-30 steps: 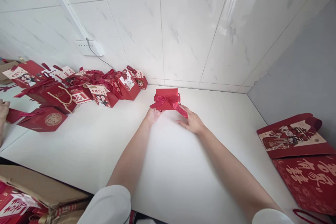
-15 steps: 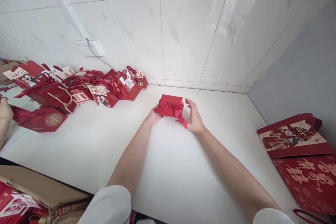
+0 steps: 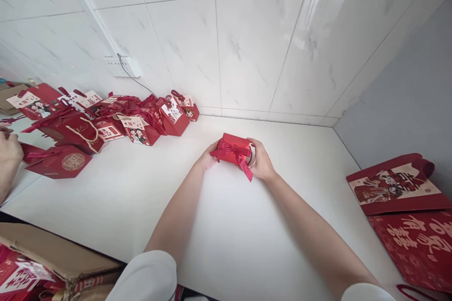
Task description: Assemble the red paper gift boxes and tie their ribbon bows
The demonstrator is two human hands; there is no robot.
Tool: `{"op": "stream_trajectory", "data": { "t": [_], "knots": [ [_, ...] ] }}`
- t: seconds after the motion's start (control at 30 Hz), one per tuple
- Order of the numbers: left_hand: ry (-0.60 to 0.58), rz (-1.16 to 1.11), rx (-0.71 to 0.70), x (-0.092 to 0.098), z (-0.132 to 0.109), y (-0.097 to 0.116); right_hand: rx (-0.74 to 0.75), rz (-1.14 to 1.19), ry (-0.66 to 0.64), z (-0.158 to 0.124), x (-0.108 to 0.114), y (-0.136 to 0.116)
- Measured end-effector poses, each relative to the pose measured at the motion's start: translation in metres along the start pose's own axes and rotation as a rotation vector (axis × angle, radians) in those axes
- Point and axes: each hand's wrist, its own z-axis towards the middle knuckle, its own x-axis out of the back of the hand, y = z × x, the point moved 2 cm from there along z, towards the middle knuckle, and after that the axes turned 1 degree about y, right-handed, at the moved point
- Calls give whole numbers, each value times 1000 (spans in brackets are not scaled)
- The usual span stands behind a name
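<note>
A small red gift box (image 3: 237, 142) tied with a red ribbon bow (image 3: 233, 149) is between my two hands above the white table. My left hand (image 3: 209, 156) grips its left side, fingers partly hidden behind the box. On the other side, my right hand (image 3: 260, 160) has its thumb and fingers curled round the right end. One ribbon tail hangs down toward me, near my right fingers. Whether the box touches the tabletop I cannot tell.
Many red gift boxes (image 3: 141, 129) crowd the left rear of the white table (image 3: 141, 197). Another person's hand (image 3: 10, 157) is at the far left. A cardboard carton (image 3: 52, 249) with red packages stands front left. Red gift bags (image 3: 399, 183) lie at right.
The box has shifted slightly right and toward me, with its front tipped. My right hand, whose fingers were apart from the box, has closed on its right end.
</note>
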Motion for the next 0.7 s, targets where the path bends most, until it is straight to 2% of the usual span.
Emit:
{"op": "stream_trajectory", "data": {
  "t": [0.37, 0.53, 0.7],
  "knots": [
    [10, -2, -2, -11, -6, 5, -20, 8, -25, -1, 2, -3],
    [-14, -8, 9, -14, -11, 9, 77, 10, -101, 0, 4, -1],
    [-80, 25, 66, -18, -13, 13, 161, 12, -108, 0, 6, -1]
  ]
}}
